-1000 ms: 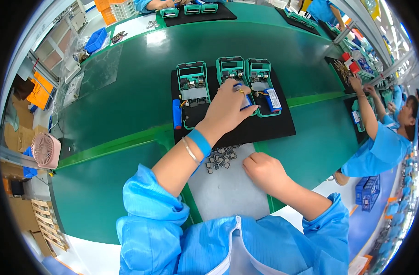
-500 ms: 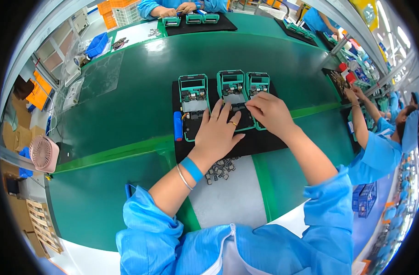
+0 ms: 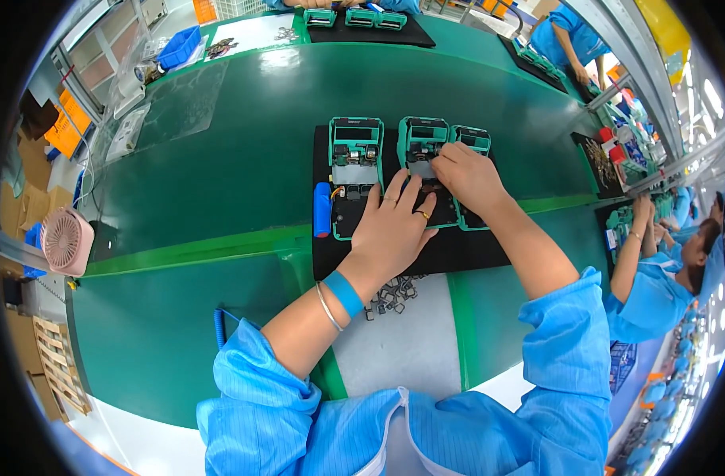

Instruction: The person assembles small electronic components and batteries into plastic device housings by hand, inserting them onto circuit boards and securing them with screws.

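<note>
Three teal-framed open devices lie side by side on a black mat [image 3: 457, 255]: the left device [image 3: 355, 170], the middle device [image 3: 423, 143] and the right device [image 3: 473, 141]. My left hand [image 3: 394, 230] rests flat on the mat with its fingers on the lower part of the middle device. My right hand [image 3: 467, 176] is curled over the middle and right devices, its fingertips pressed down at the middle one; whatever is under them is hidden. A blue cylindrical cell [image 3: 322, 209] lies at the left device's edge.
A pile of small grey metal parts [image 3: 392, 295] lies on a white sheet [image 3: 402, 349] near me. A pink fan [image 3: 63, 241] stands at the left. Other workers in blue sit at the right [image 3: 656, 270] and far side, with more teal devices [image 3: 354, 17].
My right hand moved from the white sheet near me up to the devices and now presses on the middle one. My left hand slid down and flattened on the mat.
</note>
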{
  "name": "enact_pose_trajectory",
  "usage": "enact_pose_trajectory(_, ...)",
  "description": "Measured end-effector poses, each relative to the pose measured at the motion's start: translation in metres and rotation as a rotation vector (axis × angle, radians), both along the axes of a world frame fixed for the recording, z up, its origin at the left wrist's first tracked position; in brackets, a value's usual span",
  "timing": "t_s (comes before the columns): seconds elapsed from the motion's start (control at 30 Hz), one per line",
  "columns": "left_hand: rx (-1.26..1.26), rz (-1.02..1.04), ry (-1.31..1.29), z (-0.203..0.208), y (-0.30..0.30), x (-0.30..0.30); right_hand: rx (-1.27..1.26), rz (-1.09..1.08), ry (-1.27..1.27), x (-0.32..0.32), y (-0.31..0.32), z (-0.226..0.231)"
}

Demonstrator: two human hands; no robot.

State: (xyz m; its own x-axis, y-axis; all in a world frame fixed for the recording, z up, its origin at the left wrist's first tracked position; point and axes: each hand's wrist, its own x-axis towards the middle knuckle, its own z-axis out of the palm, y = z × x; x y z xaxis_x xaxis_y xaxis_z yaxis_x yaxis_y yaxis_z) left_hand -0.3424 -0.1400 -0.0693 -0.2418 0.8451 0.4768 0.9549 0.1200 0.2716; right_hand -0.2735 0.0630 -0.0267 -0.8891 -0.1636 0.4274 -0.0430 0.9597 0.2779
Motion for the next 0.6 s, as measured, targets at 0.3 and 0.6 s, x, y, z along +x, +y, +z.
enact_pose_trajectory(0.3,-0.011,0.004,0.000,-0.0013,0.0002,0.0011,0.056,-0.028,-0.115,0.0022,-0.0048,0.0065)
enact_pose_trajectory(0.6,-0.030,0.034,0.027,0.0017,-0.0002,0.0007,0.117,-0.107,-0.147,-0.0047,-0.0043,0.0081)
